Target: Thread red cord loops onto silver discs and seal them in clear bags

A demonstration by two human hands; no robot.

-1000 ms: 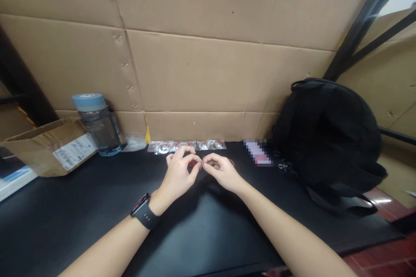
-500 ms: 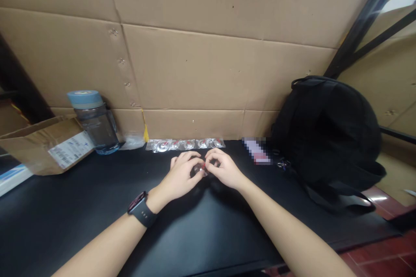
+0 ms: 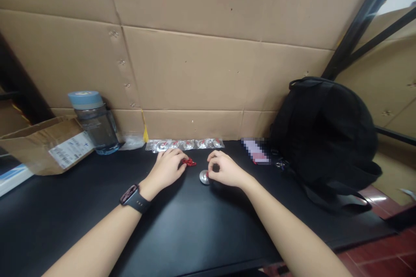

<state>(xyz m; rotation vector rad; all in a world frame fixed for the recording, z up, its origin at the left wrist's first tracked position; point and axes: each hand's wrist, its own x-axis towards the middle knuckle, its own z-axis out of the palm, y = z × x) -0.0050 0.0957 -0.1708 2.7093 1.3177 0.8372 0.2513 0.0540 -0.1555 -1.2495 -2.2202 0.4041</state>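
Head view: round shiny silver metal disc with a red bit (image 3: 204, 177) sits over the middle of the smooth black tabletop (image 3: 182, 242), can't tell if resting or lifted, right hand (image 3: 225, 169) pinching its right side between thumb and index finger. Left hand (image 3: 167, 169), black watch on wrist, has fingers curled at a bundle of thin red cord (image 3: 190, 162), grip on it unclear. Behind both: row of clear plastic packets holding silver discs (image 3: 188, 144), along the brown cardboard wall (image 3: 195, 69); bulky black fabric backpack (image 3: 328, 134) at right.
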